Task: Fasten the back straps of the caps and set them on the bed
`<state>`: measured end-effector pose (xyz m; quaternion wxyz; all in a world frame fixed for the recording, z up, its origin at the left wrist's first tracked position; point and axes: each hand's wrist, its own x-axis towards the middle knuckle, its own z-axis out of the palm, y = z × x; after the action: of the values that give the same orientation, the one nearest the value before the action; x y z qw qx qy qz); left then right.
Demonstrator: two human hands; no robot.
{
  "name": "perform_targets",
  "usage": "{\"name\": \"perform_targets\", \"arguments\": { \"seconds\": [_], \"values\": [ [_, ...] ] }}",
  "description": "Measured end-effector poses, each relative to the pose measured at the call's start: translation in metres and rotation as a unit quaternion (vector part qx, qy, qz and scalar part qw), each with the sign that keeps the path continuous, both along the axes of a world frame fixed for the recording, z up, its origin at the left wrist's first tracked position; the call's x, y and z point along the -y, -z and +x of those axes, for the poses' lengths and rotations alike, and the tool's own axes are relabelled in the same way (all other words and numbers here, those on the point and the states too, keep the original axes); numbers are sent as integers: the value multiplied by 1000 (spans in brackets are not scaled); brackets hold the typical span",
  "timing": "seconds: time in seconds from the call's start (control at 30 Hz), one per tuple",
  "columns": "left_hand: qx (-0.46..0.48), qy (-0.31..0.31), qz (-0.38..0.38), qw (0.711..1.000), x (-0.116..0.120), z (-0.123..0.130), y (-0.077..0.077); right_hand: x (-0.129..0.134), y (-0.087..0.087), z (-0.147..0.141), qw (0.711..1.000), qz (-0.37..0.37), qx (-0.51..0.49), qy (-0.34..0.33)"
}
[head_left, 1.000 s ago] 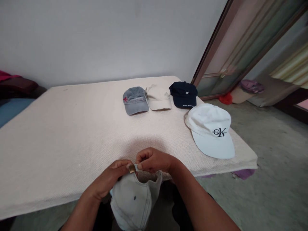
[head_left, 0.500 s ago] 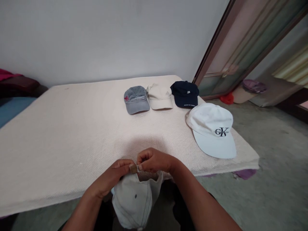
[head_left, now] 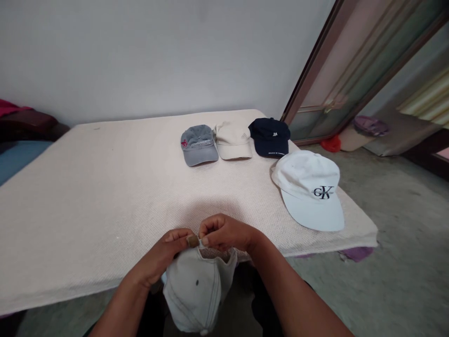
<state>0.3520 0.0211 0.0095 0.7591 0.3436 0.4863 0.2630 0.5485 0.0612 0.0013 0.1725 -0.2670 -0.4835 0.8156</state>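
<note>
A light grey baseball cap (head_left: 194, 290) hangs at the near edge of the white-covered bed, its back opening towards the bed and its crown towards me. My left hand (head_left: 171, 245) pinches the cap's back strap near its buckle end, the thumb lying over it. Right beside it, my right hand (head_left: 224, 232) has thumb and curled fingers closed on the strap's other part. The fingertips nearly meet, and they partly hide the strap and its fastening.
On the bed (head_left: 87, 201) lie a grey cap (head_left: 199, 146), a cream cap (head_left: 233, 141), a navy cap (head_left: 270, 137) and, nearer on the right, a larger white cap (head_left: 310, 189). A wall stands behind; a glass-panelled door (head_left: 336, 79) is at the right.
Both hands have risen very slightly with the strap, and the left thumb now covers more of the buckle end. The caps on the bed have not moved.
</note>
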Motion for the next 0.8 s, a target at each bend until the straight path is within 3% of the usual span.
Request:
{"name": "perform_targets", "arguments": {
  "seconds": [0.23,0.47,0.8],
  "values": [
    [21,-12,-10,1000,-1,1,-1,0,1,-1,999,2,25,39],
    [82,-35,-18,996,1,-5,2,4,-5,1,995,-36,-61,75],
    [52,-62,-20,997,1,-5,7,7,-7,-5,994,-11,-36,106]
  ]
}}
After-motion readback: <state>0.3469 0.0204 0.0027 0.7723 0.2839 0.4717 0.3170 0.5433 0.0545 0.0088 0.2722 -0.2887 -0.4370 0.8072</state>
